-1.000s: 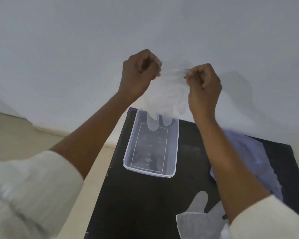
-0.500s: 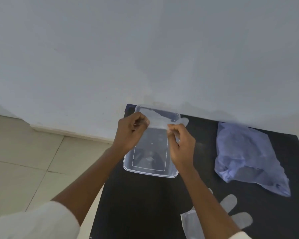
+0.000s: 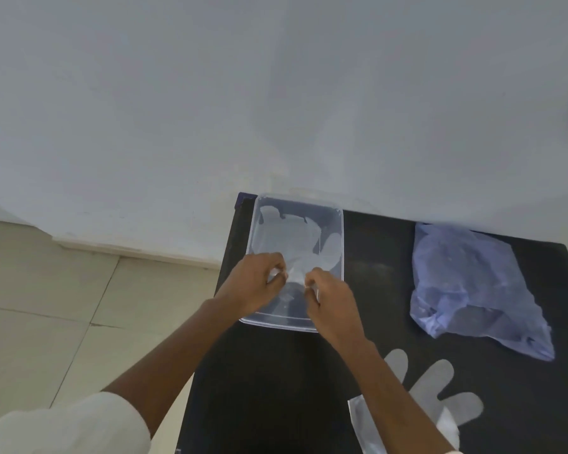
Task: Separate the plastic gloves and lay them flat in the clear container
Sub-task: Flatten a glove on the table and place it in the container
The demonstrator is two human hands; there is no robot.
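Clear container: rectangular, on the black surface at its far left corner, against the wall. Contents: one translucent plastic glove, spread over the container floor, its finger end toward the wall and its cuff end toward the person.

Left hand: over the near left part of the container, fingers pressed together in a pinch on the glove's cuff edge. Right hand: over the near right part, fingers likewise pinching the cuff edge. The two pinches sit close together, with a short span of film between them. Whether the cuff rests on the container floor cannot be told.

Beyond the fingers the glove fills most of the container.

Second plastic glove: flat on the surface, near and to the right of the right hand, partly hidden by the right forearm. Bluish plastic bag: crumpled, well right of the container, apart from it.
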